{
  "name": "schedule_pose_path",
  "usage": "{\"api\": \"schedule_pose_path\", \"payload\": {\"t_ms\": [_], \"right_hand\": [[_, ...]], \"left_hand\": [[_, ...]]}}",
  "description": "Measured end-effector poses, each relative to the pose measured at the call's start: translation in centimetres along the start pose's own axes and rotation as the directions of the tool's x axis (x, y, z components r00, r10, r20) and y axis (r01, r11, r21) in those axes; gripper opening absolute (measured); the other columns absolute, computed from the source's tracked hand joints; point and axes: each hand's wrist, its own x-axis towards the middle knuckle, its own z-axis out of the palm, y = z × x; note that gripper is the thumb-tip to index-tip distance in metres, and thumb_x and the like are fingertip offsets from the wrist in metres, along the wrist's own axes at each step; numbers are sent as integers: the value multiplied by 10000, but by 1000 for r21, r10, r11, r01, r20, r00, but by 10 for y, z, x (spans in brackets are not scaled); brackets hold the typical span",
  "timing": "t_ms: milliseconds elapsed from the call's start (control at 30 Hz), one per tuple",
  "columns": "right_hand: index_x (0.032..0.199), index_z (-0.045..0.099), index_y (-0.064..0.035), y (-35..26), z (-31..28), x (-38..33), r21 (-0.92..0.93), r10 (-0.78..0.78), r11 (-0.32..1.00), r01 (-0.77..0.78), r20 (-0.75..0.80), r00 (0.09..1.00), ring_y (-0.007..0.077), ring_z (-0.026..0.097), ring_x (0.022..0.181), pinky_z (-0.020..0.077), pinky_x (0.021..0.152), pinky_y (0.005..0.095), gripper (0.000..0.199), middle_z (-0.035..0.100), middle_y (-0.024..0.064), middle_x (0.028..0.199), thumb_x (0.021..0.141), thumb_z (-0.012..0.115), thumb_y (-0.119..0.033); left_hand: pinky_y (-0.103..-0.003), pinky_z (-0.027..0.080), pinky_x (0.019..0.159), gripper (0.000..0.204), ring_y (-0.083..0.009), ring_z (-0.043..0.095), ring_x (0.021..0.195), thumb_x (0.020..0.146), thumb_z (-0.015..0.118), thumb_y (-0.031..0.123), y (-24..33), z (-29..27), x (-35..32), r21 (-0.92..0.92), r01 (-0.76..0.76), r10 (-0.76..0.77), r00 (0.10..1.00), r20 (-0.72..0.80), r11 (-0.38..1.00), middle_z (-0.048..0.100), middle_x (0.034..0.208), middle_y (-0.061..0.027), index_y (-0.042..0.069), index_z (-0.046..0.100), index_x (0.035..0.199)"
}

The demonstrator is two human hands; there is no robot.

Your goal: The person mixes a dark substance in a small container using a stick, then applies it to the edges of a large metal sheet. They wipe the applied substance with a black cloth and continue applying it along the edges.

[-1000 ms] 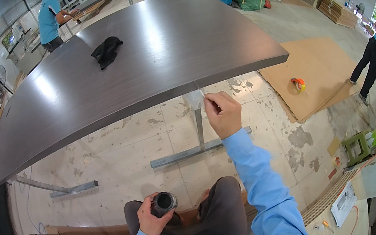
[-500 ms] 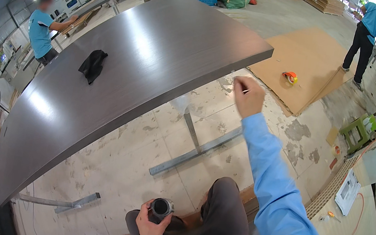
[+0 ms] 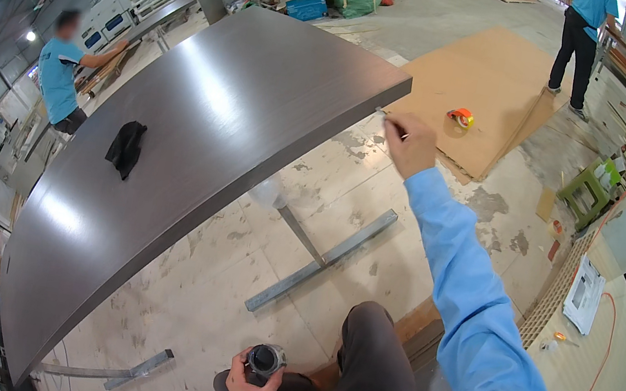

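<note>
A large dark grey-brown panel (image 3: 263,96) with a glossy top lies across the view on metal legs. My right hand (image 3: 411,146) is beside its right corner, fingers pinched. A small pale tip shows at the fingers, near or against the panel's edge; I cannot make out what it belongs to or whether it touches. Low in front of my knees, my left hand (image 3: 250,390) is wrapped round a small round jar (image 3: 266,360) with dark contents, held upright. A crumpled black cloth (image 3: 124,149) lies on the panel's left part.
Metal feet (image 3: 322,262) of the stand rest on the floor. Cardboard sheets (image 3: 473,81) with an orange tape dispenser (image 3: 460,118) lie beyond the corner. A green stool (image 3: 584,195) and a worktop (image 3: 592,358) are at right. Two people in blue shirts, one left (image 3: 60,74), one far right (image 3: 584,50), stand apart.
My right hand has come closer to the panel's right corner edge, fingers now turned toward it. The view has shifted right a little. My left hand still holds the jar.
</note>
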Motion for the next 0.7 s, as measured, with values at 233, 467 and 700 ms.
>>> {"api": "schedule_pose_path", "payload": {"t_ms": [233,467,700], "right_hand": [[998,783,-26,31,-16,31,-167,162,970,-178,-103,981,217,745,791,584,745,353,150,774,135,888,933,731,-151],[1001,789,-33,64,-13,30,-192,10,981,-34,-124,992,218,733,756,578,708,349,162,767,125,858,926,742,-170],[1009,782,-6,56,-33,5,122,377,924,-361,-147,914,113,692,730,563,667,286,183,752,47,822,949,774,-178]], "left_hand": [[-334,563,959,597,-210,710,1046,745,931,90,-5,2,1,-1,-4,4,1000,-1,1000,703,1156,-143,-23,593,1224],[-339,572,945,609,-211,713,1039,733,930,87,-14,2,2,0,-10,10,1000,-12,1000,703,1143,-146,-29,591,1225],[-349,577,945,599,-219,711,1047,731,914,64,-37,-16,12,27,16,-14,998,-61,1000,701,1144,-144,-24,596,1232]]}}
